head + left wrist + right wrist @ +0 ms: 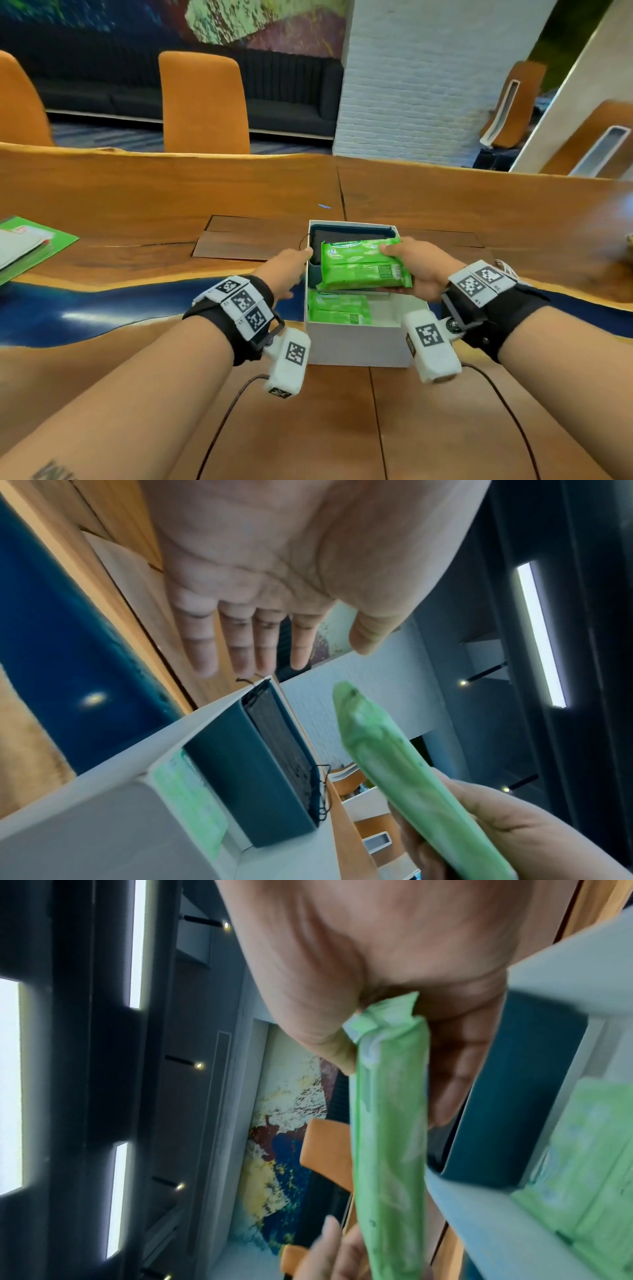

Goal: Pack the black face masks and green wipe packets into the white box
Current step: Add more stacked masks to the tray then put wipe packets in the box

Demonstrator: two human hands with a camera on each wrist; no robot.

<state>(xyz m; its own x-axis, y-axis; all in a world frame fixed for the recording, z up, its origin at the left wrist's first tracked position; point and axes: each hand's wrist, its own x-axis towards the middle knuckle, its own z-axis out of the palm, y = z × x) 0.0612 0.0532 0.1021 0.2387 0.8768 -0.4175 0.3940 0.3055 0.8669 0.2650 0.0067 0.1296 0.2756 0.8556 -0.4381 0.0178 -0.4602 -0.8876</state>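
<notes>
The white box (356, 346) stands open on the table between my hands. My right hand (416, 265) grips a green wipe packet (364, 265) by its right end and holds it flat just above the box; the packet (390, 1150) shows edge-on in the right wrist view. Another green packet (337, 310) lies on the box floor at the near left. Black face masks (346, 236) sit in a dark teal tray (257, 764) at the far end of the box. My left hand (291, 270), fingers (240, 642) straight, hovers at the box's left wall, holding nothing.
Green and white booklets (24, 248) lie at the table's left edge. A dark inset panel (246, 236) sits in the table beyond the box. Orange chairs (203, 102) stand behind the table. A blue resin strip (85, 308) runs across the tabletop.
</notes>
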